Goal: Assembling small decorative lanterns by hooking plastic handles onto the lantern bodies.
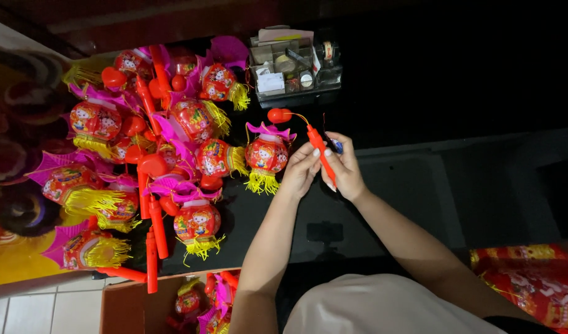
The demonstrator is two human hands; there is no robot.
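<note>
Both hands on the orange lantern stick

Left hand and right hand are both pinched around a slim orange plastic stick, held up over the dark table. Its wire ends in a red heart-shaped hook, and a red round toy lantern with yellow tassel hangs just left of the hands. A pile of matching lanterns sits further left, clear desk organiser behind
</note>
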